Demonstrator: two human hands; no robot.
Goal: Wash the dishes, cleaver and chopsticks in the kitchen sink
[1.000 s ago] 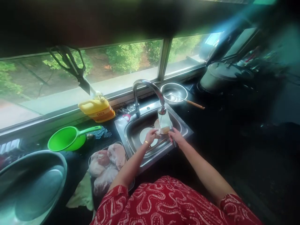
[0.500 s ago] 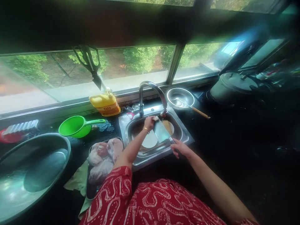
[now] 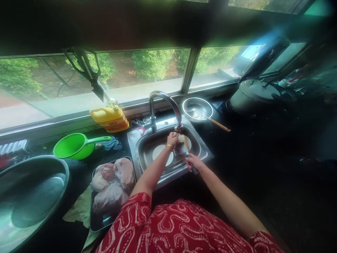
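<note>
cleaver (image 3: 181, 147) rinsed under tap (image 3: 179, 127), over sink (image 3: 202, 154).
right hand (image 3: 193, 163) fingers closed on handle; left hand (image 3: 172, 140) fingers pinching blade near spout. best kept flat-sided, edge turned away, grip firm, wiping spine-to-edge. tray of meat (image 3: 112, 186) on worktop just left.

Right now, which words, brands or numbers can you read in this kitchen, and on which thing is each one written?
Yellow bottle by the window: a red label with dark marks, too blurred to read.
Sink, green ladle, tray of meat, knife held under the tap: no text visible.
</note>
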